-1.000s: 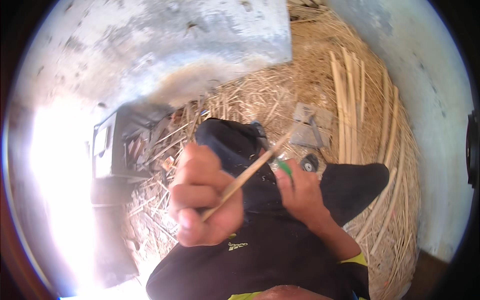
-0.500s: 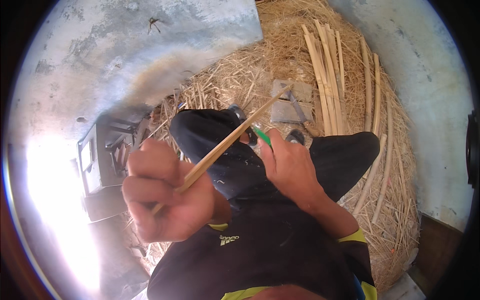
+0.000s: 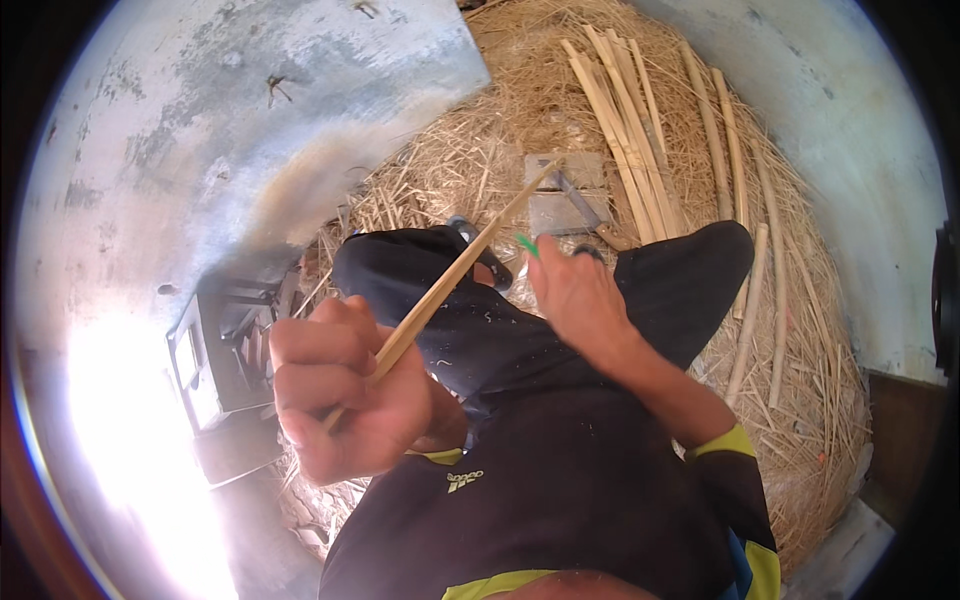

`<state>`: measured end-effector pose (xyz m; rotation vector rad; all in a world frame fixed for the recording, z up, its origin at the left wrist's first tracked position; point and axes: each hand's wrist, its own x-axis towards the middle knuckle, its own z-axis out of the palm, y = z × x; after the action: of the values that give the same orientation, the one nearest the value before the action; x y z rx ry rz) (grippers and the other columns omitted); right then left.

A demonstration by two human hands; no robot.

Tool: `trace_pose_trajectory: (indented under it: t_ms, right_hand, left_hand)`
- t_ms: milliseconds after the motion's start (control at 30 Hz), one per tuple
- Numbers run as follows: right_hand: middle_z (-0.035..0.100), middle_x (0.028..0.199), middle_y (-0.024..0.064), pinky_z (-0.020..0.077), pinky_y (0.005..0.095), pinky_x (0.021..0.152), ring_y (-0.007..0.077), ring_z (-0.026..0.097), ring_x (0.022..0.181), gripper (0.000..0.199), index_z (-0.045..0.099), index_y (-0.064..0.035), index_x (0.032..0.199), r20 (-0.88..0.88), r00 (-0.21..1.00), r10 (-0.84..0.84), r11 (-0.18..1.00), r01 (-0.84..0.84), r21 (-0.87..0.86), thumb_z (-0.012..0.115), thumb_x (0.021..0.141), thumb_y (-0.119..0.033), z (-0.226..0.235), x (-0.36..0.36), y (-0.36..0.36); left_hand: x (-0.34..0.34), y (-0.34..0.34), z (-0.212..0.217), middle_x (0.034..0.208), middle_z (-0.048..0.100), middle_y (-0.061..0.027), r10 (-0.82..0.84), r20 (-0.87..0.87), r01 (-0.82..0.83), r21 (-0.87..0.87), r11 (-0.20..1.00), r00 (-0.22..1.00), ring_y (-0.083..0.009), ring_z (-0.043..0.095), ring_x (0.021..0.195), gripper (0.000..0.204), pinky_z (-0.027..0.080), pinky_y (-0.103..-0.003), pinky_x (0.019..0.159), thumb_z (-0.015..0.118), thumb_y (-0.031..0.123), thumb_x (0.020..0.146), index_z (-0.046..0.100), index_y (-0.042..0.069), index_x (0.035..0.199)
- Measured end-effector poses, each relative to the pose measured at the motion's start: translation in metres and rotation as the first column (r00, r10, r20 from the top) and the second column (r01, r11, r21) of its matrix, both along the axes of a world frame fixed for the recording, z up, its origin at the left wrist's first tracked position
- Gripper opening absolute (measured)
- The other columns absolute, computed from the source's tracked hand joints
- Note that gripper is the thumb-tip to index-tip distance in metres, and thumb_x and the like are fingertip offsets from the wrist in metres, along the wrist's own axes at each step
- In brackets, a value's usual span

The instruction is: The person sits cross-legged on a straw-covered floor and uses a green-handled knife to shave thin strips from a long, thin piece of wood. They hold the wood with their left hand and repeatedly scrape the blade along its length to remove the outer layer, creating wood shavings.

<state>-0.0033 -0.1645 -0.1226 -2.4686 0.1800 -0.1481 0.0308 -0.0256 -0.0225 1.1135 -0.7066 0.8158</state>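
Note:
My left hand is closed around the near end of a thin split bamboo strip, which slants up and away toward a grey flat block on the ground. My right hand rests on my dark-trousered knee, fingers curled around a tool with a green handle; its dark blade end pokes out left of the strip. How the tool meets the strip is hidden by my fingers.
Long bamboo strips lie in a bundle on a bed of straw-like shavings. A metal tool lies on the grey block. A dark metal frame stands at left beside a pale concrete wall.
My left hand has pulled the strip toward me and down to the left. My right hand has stayed on my knee with the green-handled tool.

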Motion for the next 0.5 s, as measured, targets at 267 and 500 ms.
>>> trace_pose_trajectory:
  t_ms: [267,500]
  right_hand:
    - [0.056,0.056,0.0217,0.0451,0.0502,0.050,0.0414,0.058,0.054,0.022,0.049,-0.0015,0.092,-0.041,0.999,0.017,0.999,-0.018,-0.033,0.050,0.092,-0.023,-0.018,0.007,-0.008]
    - [0.057,0.058,0.0227,0.0453,0.0500,0.051,0.0416,0.057,0.053,0.023,0.051,0.0002,0.092,0.198,0.976,0.089,0.973,-0.128,0.194,0.048,0.092,-0.022,-0.019,0.003,0.005]
  left_hand:
    - [0.009,0.014,-0.003,0.052,0.034,-0.0075,-0.195,0.140,0.186,0.074,0.980,0.971,-0.0101,0.018,0.039,0.040,0.014,-0.026,0.036,0.039,0.029,0.087,0.038,0.005,0.056]
    - [0.014,0.023,-0.005,0.051,0.032,-0.0045,-0.264,0.115,0.249,0.133,0.959,0.958,-0.0104,0.021,0.042,0.035,0.011,-0.026,0.039,0.041,0.028,0.085,0.038,0.007,0.056]
